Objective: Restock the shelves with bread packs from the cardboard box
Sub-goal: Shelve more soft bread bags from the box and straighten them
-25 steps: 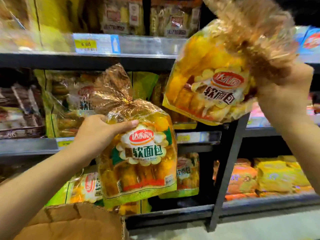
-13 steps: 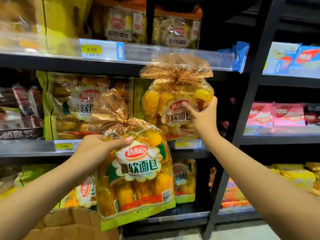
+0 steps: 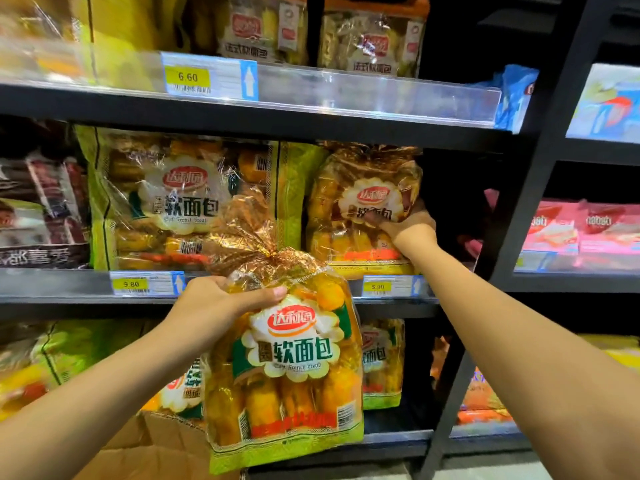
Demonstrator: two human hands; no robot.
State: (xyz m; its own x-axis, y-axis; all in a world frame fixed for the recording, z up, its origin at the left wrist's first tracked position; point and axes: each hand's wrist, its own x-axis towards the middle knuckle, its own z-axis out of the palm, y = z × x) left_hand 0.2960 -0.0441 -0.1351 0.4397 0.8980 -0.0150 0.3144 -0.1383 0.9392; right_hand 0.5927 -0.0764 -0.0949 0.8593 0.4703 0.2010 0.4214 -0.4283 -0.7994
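Two bread packs: held pack (image 3: 287, 368) in L hand (image 3: 221, 299), shelf pack (image 3: 360, 206) under R hand (image 3: 405, 226).
Hard to see: R hand sits in shadow at shelf pack's lower right w/ fingers (image 3: 375, 216) laid over the front label and thumb hidden, so can't tell if it pinches or just presses. Cardboard box (image 3: 152, 448) is cut off at bottom edge, partly behind L forearm & held pack. L hand grips held pack just below its tied gold neck, thumb across the front, other fingers out of sight behind. Pack hangs upright below the hand, in front of mid shelf (image 3: 69, 282) edge. Shelf pack stands upright on mid shelf, right of a bigger pack (image 3: 180, 199), above the 5.90 price tag (image 3: 377, 286).
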